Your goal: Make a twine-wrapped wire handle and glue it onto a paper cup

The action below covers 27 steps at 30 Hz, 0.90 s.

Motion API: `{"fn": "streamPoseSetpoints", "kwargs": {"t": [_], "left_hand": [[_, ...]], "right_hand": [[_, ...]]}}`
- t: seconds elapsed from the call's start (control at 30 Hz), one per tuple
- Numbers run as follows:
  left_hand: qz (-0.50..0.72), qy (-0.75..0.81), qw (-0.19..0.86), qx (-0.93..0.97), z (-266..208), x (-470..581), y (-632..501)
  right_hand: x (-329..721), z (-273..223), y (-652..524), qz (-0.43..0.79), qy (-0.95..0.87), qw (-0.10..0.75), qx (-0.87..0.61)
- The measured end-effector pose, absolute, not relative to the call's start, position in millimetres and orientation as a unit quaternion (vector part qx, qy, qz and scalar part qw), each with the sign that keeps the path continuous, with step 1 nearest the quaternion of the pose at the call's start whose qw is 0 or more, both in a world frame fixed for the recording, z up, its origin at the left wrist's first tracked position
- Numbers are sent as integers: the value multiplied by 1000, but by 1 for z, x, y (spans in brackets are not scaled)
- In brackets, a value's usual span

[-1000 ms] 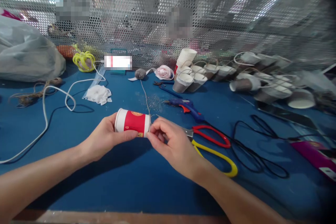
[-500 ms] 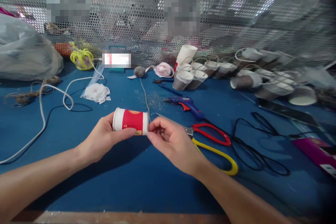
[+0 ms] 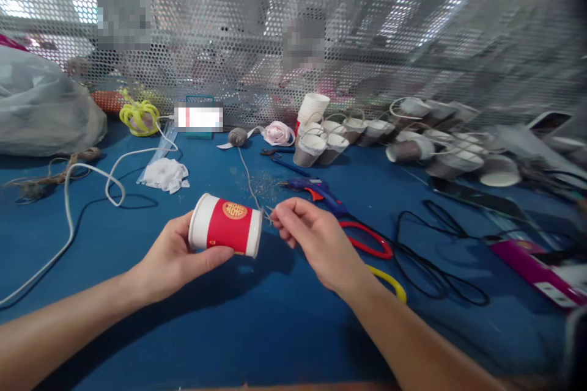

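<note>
A white paper cup (image 3: pixel 232 225) with a red band and gold emblem lies on its side in my left hand (image 3: pixel 177 256), which grips it with the thumb across the front. Its base faces right. Just off that base, my right hand (image 3: pixel 305 235) is pinched on thin grey yarn (image 3: pixel 250 182). The strand runs back over the table to a small ball of yarn (image 3: pixel 237 137). Red-and-yellow-handled scissors (image 3: pixel 370 241) lie partly behind my right hand and wrist, their blades hidden.
A blue glue gun (image 3: pixel 316 188) and pliers (image 3: pixel 284 162) lie beyond my right hand. Several grey-wrapped cups with handles (image 3: pixel 310 146) stand at the back right. A phone (image 3: pixel 477 195), black cable (image 3: pixel 426 256) and purple power strip (image 3: pixel 532 269) lie right; a white cable (image 3: pixel 71 208) curves left.
My right hand has drawn away from the cup's base to the right, with yarn at its fingertips. The cup has turned and tilted, showing more of the gold emblem. The view has shifted slightly.
</note>
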<state>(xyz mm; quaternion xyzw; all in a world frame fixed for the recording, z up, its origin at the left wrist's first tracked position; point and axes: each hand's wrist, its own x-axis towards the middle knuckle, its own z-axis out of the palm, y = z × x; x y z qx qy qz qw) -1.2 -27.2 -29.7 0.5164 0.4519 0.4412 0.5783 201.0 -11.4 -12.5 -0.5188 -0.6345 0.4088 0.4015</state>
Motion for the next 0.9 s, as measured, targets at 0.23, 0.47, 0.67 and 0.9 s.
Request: {"fn": "streamPoseSetpoints", "kwargs": {"t": [0.23, 0.47, 0.67, 0.9], "left_hand": [[445, 445, 629, 457, -31, -5, -21], [439, 439, 659, 425, -28, 0, -17], [456, 440, 657, 408, -31, -2, -14], [467, 425, 657, 413, -33, -3, -13]], "right_hand": [[259, 10, 30, 113, -678, 353, -635], [284, -22, 57, 62, -680, 169, -711], [279, -21, 62, 88, -628, 198, -747], [254, 13, 6, 512, -593, 303, -543]]}}
